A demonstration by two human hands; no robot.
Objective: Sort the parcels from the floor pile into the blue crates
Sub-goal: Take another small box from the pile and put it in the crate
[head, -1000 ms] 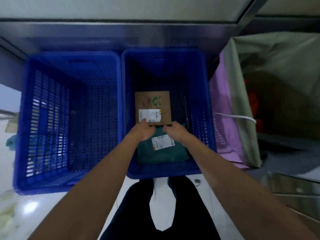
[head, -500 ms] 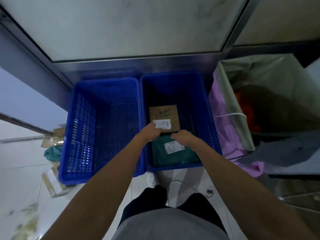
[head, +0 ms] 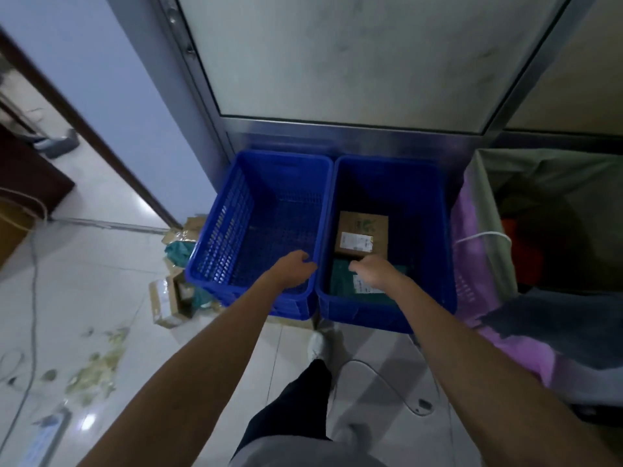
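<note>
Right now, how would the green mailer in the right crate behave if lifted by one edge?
The green mailer looks like soft film, so probably floppy, sagging when lifted. It lies flat, so likely light and unlikely to roll.

metal-framed panel (head: 354, 55) stands at rear. pink bag (head: 468, 230) sits at right. grey cable (head: 33, 315) lies on tiled floor (head: 101, 257).
</note>
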